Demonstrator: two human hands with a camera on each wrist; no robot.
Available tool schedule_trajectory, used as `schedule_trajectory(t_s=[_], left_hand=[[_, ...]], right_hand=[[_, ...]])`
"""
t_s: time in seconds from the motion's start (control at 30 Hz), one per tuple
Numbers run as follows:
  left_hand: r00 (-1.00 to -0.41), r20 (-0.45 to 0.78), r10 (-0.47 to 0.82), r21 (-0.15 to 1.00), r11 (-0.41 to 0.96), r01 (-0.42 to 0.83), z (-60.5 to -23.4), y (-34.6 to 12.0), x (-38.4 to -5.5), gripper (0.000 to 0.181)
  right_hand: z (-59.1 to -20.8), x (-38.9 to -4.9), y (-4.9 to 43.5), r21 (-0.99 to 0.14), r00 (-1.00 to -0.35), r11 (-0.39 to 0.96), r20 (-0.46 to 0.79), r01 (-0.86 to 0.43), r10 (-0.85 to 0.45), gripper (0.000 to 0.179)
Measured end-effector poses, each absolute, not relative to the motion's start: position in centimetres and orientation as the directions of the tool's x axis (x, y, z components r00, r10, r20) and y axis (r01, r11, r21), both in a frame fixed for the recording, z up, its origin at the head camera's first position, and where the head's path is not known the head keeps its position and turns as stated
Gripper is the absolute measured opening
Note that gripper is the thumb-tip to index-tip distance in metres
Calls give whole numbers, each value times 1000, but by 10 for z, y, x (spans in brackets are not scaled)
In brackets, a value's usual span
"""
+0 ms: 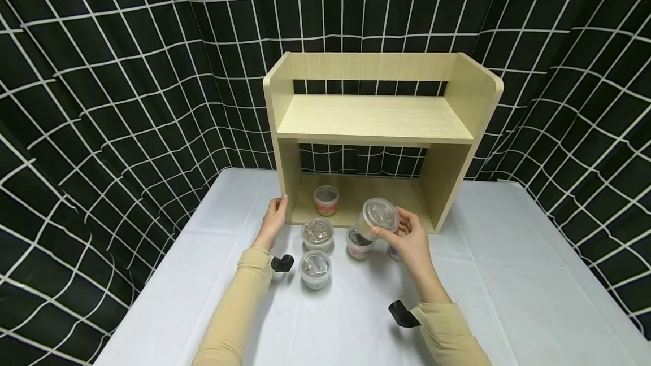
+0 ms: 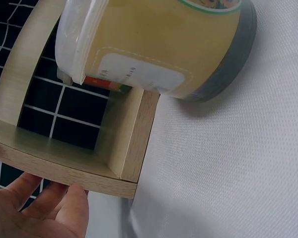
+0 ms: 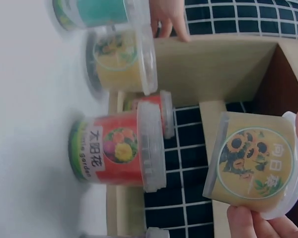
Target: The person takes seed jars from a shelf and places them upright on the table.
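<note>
My right hand (image 1: 412, 242) holds a clear-lidded plastic tub (image 1: 380, 214) up in front of the shelf, thumb and fingers on its lid end. Sunflowers show on the yellow label of this tub (image 3: 256, 163) in the right wrist view. With my left hand (image 1: 272, 222) I grip the front edge of the left side panel of the wooden shelf (image 1: 375, 114); its fingers (image 2: 72, 208) press the outer face. Inside the lower compartment stands a red-labelled tub (image 1: 326, 201). Below the held tub, another red-labelled tub (image 3: 121, 148) stands on the table.
On the white tablecloth (image 1: 203, 275), a yellow-labelled tub (image 1: 317, 234) and a teal-labelled tub (image 1: 315, 270) stand near my left forearm. A purple tub (image 1: 394, 253) is partly hidden behind my right hand. Black grid-patterned cloth (image 1: 127, 100) hangs around the table.
</note>
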State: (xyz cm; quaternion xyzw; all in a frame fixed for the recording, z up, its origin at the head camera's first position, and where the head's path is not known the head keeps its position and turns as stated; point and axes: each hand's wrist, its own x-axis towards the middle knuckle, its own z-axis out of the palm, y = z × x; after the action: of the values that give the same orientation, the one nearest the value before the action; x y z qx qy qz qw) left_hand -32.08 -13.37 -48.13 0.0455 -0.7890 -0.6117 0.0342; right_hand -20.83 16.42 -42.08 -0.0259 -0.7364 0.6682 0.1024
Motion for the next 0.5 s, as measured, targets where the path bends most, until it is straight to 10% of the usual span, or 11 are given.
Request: schedule_trajectory(t_s=[0.5], left_hand=[[-993,-3,-119,967,252,-33,-482,-133,-321,64]], right_hand=[[-436,-181,158,-991,-988,113,81,-66,131,78]])
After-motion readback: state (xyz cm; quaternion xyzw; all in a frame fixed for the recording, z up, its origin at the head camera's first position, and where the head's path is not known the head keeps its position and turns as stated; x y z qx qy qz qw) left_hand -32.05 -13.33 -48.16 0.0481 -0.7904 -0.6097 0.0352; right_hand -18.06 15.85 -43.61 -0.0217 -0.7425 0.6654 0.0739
